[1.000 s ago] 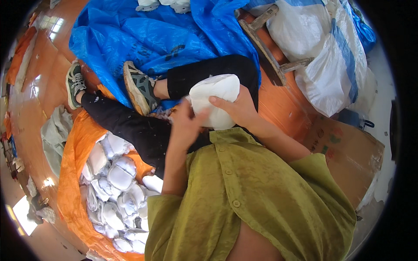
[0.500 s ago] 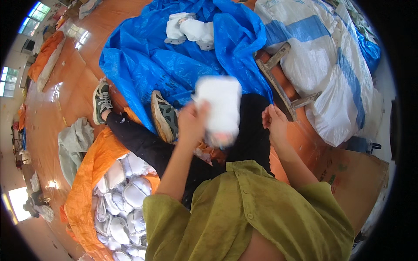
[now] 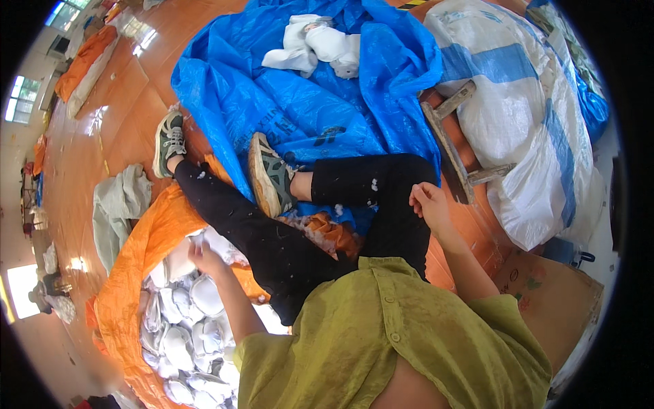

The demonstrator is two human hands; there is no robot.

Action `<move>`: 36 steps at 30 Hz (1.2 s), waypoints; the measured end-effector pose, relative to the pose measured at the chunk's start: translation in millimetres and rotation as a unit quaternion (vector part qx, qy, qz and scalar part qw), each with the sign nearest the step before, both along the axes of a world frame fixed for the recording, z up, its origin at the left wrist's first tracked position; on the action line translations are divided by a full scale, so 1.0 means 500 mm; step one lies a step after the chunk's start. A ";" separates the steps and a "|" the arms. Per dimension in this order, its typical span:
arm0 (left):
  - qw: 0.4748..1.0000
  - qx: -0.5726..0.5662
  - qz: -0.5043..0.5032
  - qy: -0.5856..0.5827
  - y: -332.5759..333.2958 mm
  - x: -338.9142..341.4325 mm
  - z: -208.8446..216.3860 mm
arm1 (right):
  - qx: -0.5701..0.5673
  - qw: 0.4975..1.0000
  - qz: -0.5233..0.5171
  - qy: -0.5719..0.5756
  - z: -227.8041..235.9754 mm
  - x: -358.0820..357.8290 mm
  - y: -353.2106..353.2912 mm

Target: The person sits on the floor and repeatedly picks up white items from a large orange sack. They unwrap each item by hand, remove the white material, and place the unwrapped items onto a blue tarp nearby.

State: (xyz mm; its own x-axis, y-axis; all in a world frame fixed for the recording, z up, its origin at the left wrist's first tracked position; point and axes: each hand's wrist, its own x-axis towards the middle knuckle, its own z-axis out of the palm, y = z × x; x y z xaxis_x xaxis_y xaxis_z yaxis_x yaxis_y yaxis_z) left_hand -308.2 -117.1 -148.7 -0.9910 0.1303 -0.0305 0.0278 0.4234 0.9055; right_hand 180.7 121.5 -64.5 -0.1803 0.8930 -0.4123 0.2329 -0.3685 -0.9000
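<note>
My left hand (image 3: 208, 260) is over the orange sack (image 3: 129, 293) at lower left, its fingers a little apart beside a puffy white piece (image 3: 178, 264). Nothing shows in its grasp. Many similar white stuffed pieces (image 3: 178, 347) fill this sack. My right hand (image 3: 429, 203) hangs above my bent knee with its fingers curled together, and no object is visible in it. Ahead of my legs a blue plastic sack (image 3: 272, 102) is spread out wide. Several white stuffed pieces (image 3: 334, 48) with grey patches lie in it.
A worn wooden stool (image 3: 449, 146) lies tipped at the right of the blue sack. Beyond it bulge full white woven sacks (image 3: 490, 88) with blue stripes. A cardboard box (image 3: 552, 293) stands at lower right. Grey cloth (image 3: 119, 208) lies on the orange floor at left.
My left hand has let go of the white padded piece and moved down left to the orange sack. Another white piece now lies in the blue sack. My right hand stays near my knee.
</note>
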 end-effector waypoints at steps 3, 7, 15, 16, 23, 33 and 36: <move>0.907 -0.406 0.107 -0.016 -0.128 0.081 0.027 | 0.067 0.997 0.001 -0.035 -0.045 0.009 0.011; 0.808 -0.545 0.104 -0.199 -0.309 0.197 -0.100 | 0.086 0.984 0.085 -0.133 -0.085 -0.005 0.016; 0.828 -0.543 -0.004 -0.139 -0.310 0.301 -0.216 | 0.243 0.938 0.114 -0.220 -0.095 -0.001 -0.007; 0.827 -0.548 -0.004 -0.123 -0.301 0.306 -0.187 | 0.251 0.939 0.112 -0.208 -0.086 -0.006 -0.012; 0.818 -0.515 -0.104 -0.233 -0.361 0.274 -0.048 | 0.261 0.931 0.114 -0.228 -0.088 -0.006 -0.019; 0.988 -0.101 -0.117 0.020 -0.238 0.219 0.096 | 0.215 0.947 0.129 -0.201 -0.076 -0.012 -0.016; 0.983 0.079 -0.167 -0.017 -0.078 0.247 0.247 | 0.162 0.967 0.131 -0.146 -0.079 -0.027 -0.017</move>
